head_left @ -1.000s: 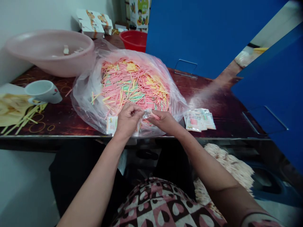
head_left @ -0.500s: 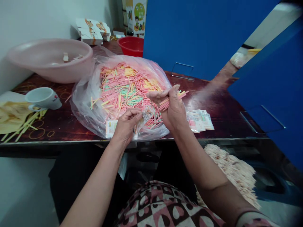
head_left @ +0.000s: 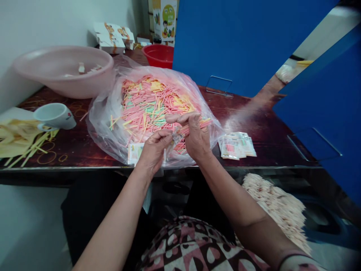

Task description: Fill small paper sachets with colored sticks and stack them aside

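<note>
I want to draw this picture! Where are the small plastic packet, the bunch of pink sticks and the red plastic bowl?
small plastic packet (head_left: 177, 138): head view, on its crinkled end
bunch of pink sticks (head_left: 204, 122): head view, on the ends sticking out
red plastic bowl (head_left: 159, 58): head view, on its outer wall

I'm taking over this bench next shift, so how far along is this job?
Done: a small pile of filled, printed plastic packets lies on the dark wooden table. In hand: the left hand holds a clear plastic packet, and the right hand pinches thin pink sticks. Left: a clear plastic bag heaped with pink, yellow and green sticks.
</note>
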The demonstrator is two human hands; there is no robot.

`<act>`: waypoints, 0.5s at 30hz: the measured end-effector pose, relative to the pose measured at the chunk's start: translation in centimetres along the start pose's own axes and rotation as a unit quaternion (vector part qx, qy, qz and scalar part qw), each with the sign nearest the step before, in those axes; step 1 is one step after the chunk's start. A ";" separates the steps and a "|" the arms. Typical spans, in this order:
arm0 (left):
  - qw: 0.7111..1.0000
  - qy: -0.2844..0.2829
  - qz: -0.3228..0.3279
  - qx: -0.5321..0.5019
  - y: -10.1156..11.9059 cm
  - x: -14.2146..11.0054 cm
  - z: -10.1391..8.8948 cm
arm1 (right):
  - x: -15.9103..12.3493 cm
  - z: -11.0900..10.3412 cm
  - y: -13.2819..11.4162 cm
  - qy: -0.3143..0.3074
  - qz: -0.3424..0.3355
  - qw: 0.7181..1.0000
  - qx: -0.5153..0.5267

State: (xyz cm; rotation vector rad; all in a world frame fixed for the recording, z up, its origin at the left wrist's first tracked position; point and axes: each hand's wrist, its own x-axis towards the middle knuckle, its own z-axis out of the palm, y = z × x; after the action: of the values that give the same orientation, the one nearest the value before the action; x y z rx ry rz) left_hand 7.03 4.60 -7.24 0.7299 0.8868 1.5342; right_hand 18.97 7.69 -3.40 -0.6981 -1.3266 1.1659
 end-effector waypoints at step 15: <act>1.000 -0.007 -0.011 -0.023 -0.2 0.0 0.0 | -0.1 -0.4 1.0 -0.029 -0.010 0.999 0.009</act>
State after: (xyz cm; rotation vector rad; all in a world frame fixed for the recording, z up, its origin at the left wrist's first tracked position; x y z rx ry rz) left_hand 7.18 4.59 -7.44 0.6936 0.8435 1.5236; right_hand 19.10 7.96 -4.42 -0.6396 -1.3669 1.1884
